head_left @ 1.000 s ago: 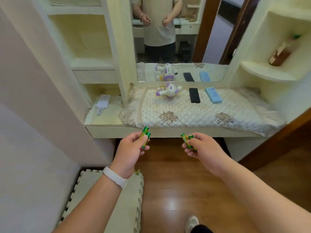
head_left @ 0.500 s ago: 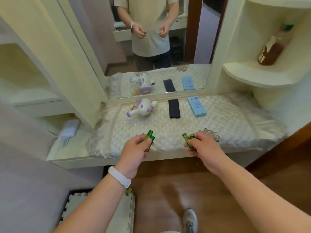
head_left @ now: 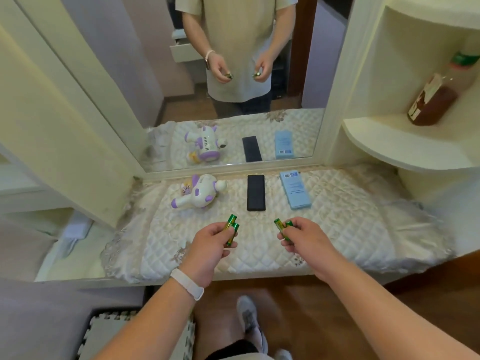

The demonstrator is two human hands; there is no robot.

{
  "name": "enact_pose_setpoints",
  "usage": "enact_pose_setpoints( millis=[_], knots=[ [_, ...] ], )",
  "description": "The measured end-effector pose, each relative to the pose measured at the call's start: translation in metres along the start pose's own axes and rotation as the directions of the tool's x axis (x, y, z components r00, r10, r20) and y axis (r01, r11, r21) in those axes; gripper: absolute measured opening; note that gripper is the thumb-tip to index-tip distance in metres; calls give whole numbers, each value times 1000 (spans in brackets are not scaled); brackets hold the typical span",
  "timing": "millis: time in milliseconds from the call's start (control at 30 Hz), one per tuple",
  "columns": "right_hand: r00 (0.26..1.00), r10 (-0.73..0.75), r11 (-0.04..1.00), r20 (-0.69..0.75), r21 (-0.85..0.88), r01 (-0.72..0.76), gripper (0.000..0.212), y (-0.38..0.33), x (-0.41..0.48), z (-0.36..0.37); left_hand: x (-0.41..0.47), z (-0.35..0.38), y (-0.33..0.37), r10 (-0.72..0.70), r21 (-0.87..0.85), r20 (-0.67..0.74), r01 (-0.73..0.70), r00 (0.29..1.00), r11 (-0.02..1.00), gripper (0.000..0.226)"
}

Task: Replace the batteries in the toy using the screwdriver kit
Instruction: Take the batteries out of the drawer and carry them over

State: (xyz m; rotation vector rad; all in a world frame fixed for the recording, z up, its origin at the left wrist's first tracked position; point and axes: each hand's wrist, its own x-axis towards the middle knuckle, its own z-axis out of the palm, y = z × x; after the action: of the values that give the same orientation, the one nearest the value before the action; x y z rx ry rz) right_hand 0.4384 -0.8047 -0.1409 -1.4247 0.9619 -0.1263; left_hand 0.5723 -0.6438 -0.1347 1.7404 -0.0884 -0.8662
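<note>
My left hand [head_left: 210, 245] and right hand [head_left: 304, 240] each pinch two green batteries [head_left: 232, 225], which I judge light, rigid, slick cylinders best gripped mid-body.

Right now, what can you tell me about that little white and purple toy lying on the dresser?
The toy is a small animal figure of glossy white plastic, it seems, with purple patches and purple tips. It lies tipped on its side on the quilted cloth, close to the mirror, left of the black case and apart from it. Nothing else touches it.
</note>
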Motion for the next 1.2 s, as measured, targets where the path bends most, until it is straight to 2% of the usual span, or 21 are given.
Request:
enact_pose_setpoints(
  millis=[267, 467, 700, 967, 1200],
  knots=[
    [991, 115, 993, -63, -30, -117, 11, -7, 79, 8, 90, 24, 2, -87, -34, 72, 89, 994, 995, 12],
    [967, 224, 956, -121, -166, -242, 11, 6, 131, 18, 150, 27, -25, -200, 65, 104, 194, 974, 979, 12],
    [935, 329, 902, -132, -249, -353, 8, 33, 155, 36, 181, 32, -59, -249, 184, 87, 230, 965, 956, 11],
    [978, 206, 867, -24, -459, -194, 2, 53, 170, 46, 193, 39, -75, -182, 369, 70, 144, 981, 918, 5],
    [984, 173, 832, 48, -542, -120, 18, 65, 167, 49, 192, 38, -78, -191, 425, 91, 135, 977, 895, 11]
  ],
)
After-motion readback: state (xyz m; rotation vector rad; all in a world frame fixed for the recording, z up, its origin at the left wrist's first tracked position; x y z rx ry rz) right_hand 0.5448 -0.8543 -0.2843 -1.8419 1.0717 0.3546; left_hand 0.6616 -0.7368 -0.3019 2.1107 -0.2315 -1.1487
